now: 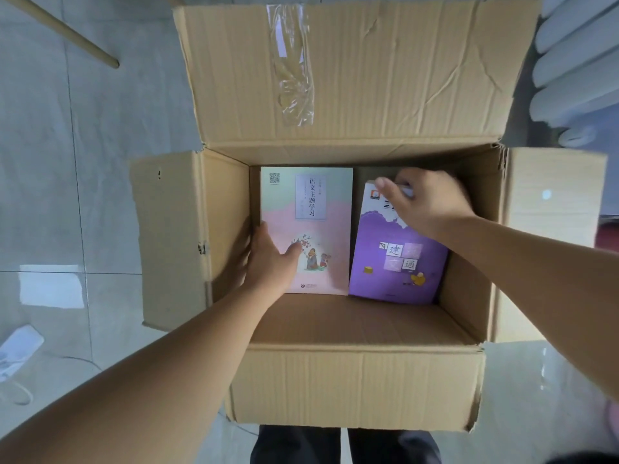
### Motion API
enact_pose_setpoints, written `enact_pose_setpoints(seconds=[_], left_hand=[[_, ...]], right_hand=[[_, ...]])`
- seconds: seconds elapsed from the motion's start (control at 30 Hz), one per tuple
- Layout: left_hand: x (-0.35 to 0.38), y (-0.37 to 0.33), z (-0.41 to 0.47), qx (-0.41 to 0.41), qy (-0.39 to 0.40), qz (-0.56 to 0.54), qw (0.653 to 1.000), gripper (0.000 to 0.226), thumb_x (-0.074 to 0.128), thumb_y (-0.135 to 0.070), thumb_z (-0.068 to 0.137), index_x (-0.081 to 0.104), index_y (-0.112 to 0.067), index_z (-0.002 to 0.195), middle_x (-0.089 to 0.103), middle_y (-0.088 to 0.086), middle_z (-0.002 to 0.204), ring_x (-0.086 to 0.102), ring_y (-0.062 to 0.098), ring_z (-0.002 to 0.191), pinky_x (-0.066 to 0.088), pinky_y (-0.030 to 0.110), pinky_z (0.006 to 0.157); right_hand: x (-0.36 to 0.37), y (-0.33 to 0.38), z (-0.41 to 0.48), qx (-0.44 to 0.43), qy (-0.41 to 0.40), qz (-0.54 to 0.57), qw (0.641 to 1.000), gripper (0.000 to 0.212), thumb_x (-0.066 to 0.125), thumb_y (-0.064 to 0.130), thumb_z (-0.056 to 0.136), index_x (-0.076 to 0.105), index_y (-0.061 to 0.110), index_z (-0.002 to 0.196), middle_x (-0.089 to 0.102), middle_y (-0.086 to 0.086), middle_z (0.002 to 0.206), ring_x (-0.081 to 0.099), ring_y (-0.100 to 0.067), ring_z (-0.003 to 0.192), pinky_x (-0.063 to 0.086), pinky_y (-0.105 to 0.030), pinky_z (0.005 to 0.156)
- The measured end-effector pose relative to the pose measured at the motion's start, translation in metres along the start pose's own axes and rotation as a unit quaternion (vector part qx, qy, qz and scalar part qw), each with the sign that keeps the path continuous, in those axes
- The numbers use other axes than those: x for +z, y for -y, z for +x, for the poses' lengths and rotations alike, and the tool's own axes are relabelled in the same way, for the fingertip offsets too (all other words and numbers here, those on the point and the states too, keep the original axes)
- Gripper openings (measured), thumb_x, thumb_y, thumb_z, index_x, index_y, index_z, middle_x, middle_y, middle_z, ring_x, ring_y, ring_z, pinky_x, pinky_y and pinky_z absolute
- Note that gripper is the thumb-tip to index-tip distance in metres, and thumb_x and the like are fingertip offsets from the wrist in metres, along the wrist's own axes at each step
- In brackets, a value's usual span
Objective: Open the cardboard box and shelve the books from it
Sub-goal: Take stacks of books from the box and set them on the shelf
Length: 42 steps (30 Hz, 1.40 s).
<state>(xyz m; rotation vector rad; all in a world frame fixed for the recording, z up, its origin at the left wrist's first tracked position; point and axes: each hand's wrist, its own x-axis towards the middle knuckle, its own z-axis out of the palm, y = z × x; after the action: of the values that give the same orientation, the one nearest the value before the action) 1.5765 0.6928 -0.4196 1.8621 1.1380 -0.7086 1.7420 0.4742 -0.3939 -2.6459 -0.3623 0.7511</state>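
**Cardboard box open on the floor, both hands on the books inside**

The cardboard box [355,383] is sitting on the tiled floor [50,195] with all its flaps folded outward; the far flap [351,72] is standing up and carrying a strip of clear tape [294,68]. Two books are lying side by side on the box bottom, pushed toward its far wall.

The left hand [271,262] is resting on the pink book [318,229] at its near-left corner: the thumb is lying flat on the cover, and the fingers are reaching down the book's left edge, into the narrow gap beside the box's left wall. Whether this grip is closed on the book, I cannot tell, since the fingers are blurred and partly hidden.

The right hand [425,202] is curling over the far edge of the purple book [398,262], thumb on the cover and fingers hooked behind the top edge, so the grip is clamped on that edge. This book is lying slightly askew, its far end tilting toward the pink one.

A bare band of box bottom is lying open between the books and the near wall. The purple book's right edge is sitting near the right wall. A wooden leg [67,31] is showing at the floor's far-left corner, and a white power strip [16,349] is lying on the floor at the left edge.
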Motion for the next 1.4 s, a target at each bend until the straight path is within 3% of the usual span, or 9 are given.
enact_pose_setpoints(seconds=[0.23, 0.37, 0.57, 0.67, 0.77, 1.0, 1.13, 1.27, 1.4], left_hand=[[-0.006, 0.000, 0.001, -0.024, -0.004, -0.067, 0.997, 0.087, 0.039, -0.068, 0.098, 0.018, -0.023, 0.169, 0.023, -0.003, 0.176, 0.024, 0.022, 0.161, 0.020, 0.044, 0.130], [-0.004, 0.004, -0.006, 0.019, -0.015, -0.075, 0.997, 0.076, 0.044, -0.073, 0.092, 0.047, -0.025, 0.150, 0.053, -0.001, 0.154, 0.051, 0.021, 0.143, 0.038, 0.044, 0.122], [-0.010, 0.015, -0.004, 0.047, 0.005, -0.025, 0.999, 0.066, 0.071, -0.044, 0.093, 0.043, -0.023, 0.150, 0.052, -0.013, 0.140, 0.052, 0.008, 0.128, 0.041, 0.032, 0.114], [-0.011, 0.012, 0.000, 0.018, 0.008, -0.058, 0.998, 0.091, 0.073, -0.053, 0.079, 0.038, -0.021, 0.156, 0.053, -0.009, 0.153, 0.052, 0.011, 0.139, 0.040, 0.039, 0.121], [-0.008, 0.006, 0.006, -0.020, 0.010, -0.102, 0.995, 0.093, 0.077, -0.045, 0.083, 0.032, -0.020, 0.160, 0.048, -0.017, 0.148, 0.051, 0.008, 0.134, 0.036, 0.032, 0.120], [-0.011, -0.001, 0.011, -0.051, -0.001, -0.125, 0.991, 0.123, 0.078, -0.071, 0.060, 0.034, -0.014, 0.159, 0.056, 0.003, 0.154, 0.059, 0.027, 0.137, 0.050, 0.046, 0.113], [-0.014, -0.017, 0.015, -0.063, -0.001, -0.107, 0.992, 0.076, 0.084, -0.057, 0.079, 0.061, -0.005, 0.129, 0.069, 0.009, 0.130, 0.068, 0.027, 0.110, 0.051, 0.032, 0.088], [-0.014, -0.018, 0.008, -0.041, 0.037, -0.123, 0.991, 0.080, 0.086, -0.054, 0.079, 0.054, -0.009, 0.137, 0.064, 0.007, 0.130, 0.064, 0.025, 0.118, 0.050, 0.034, 0.092], [-0.023, -0.013, -0.007, 0.009, 0.085, -0.190, 0.978, 0.024, 0.082, -0.035, 0.091, 0.071, -0.026, 0.110, 0.080, -0.004, 0.109, 0.076, 0.015, 0.102, 0.055, 0.030, 0.085]], right_hand=[[0.003, 0.041, 0.011, -0.005, 0.059, 0.007, 0.998, 0.061, 0.046, 0.068, 0.100, 0.065, 0.014, 0.078, 0.067, -0.005, 0.068, 0.062, -0.030, 0.074, 0.037, -0.034, 0.061], [0.033, 0.083, 0.025, -0.002, 0.114, 0.032, 0.993, 0.059, 0.045, 0.067, 0.102, 0.072, 0.016, 0.091, 0.073, -0.003, 0.079, 0.066, -0.028, 0.082, 0.037, -0.032, 0.068], [0.065, 0.100, 0.024, -0.047, 0.067, 0.105, 0.991, 0.043, 0.056, 0.035, 0.103, 0.066, 0.014, 0.140, 0.065, -0.006, 0.144, 0.053, -0.032, 0.138, 0.042, -0.035, 0.110], [0.072, 0.083, -0.008, 0.097, 0.008, 0.154, 0.983, 0.050, 0.062, 0.029, 0.097, 0.055, 0.017, 0.145, 0.055, -0.008, 0.141, 0.047, -0.032, 0.133, 0.037, -0.040, 0.111], [0.085, 0.068, -0.039, 0.348, 0.118, 0.321, 0.873, 0.071, 0.070, 0.042, 0.095, 0.040, 0.015, 0.153, 0.053, -0.005, 0.138, 0.055, -0.026, 0.118, 0.044, -0.036, 0.100], [0.124, 0.056, -0.059, 0.376, 0.170, 0.390, 0.823, 0.057, 0.080, 0.045, 0.089, 0.049, 0.017, 0.127, 0.068, -0.001, 0.119, 0.070, -0.023, 0.103, 0.054, -0.036, 0.087], [0.118, 0.053, -0.057, 0.364, 0.165, 0.416, 0.817, 0.059, 0.083, 0.049, 0.085, 0.053, 0.015, 0.122, 0.067, 0.006, 0.101, 0.068, -0.012, 0.085, 0.053, -0.028, 0.072], [0.104, 0.050, -0.061, 0.351, 0.170, 0.446, 0.806, 0.052, 0.080, 0.051, 0.088, 0.057, 0.018, 0.122, 0.071, 0.005, 0.107, 0.066, -0.006, 0.078, 0.051, -0.020, 0.058], [0.089, 0.041, -0.067, 0.341, 0.165, 0.414, 0.828, 0.055, 0.074, 0.067, 0.085, 0.060, 0.022, 0.112, 0.069, 0.006, 0.103, 0.066, -0.009, 0.083, 0.051, -0.029, 0.075]])
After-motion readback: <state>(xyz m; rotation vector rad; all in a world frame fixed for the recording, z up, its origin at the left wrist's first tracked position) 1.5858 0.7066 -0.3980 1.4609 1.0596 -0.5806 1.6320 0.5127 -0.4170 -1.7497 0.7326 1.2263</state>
